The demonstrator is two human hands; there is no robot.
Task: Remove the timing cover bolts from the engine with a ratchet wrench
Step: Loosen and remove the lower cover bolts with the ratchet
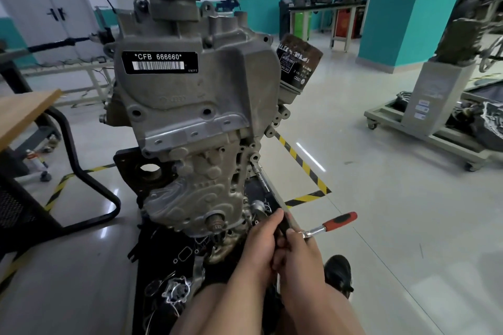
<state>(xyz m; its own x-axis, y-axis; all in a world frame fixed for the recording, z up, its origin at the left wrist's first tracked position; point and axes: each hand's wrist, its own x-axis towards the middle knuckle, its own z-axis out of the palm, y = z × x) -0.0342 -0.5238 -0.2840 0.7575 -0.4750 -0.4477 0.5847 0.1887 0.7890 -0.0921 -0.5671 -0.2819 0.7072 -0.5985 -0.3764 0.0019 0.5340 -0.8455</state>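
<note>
A grey engine (pixel 190 95) stands upright in the middle, its timing cover (pixel 196 193) facing me. A ratchet wrench (pixel 330 224) with a red and black handle sticks out to the right. From its head a long extension bar (pixel 262 178) runs up and left to a bolt (pixel 251 162) on the cover's right edge. My left hand (pixel 261 239) grips the dark lower end of the extension. My right hand (pixel 296 247) is curled round the ratchet head just beside it. The two hands touch.
A rusty oil filter (pixel 298 62) juts from the engine's upper right. A wooden table (pixel 24 111) with a black frame stands at the left. Yellow-black floor tape (pixel 302 166) runs behind the engine. A grey wheeled stand (pixel 435 106) is at the right. My black shoe (pixel 339 275) is below the wrench.
</note>
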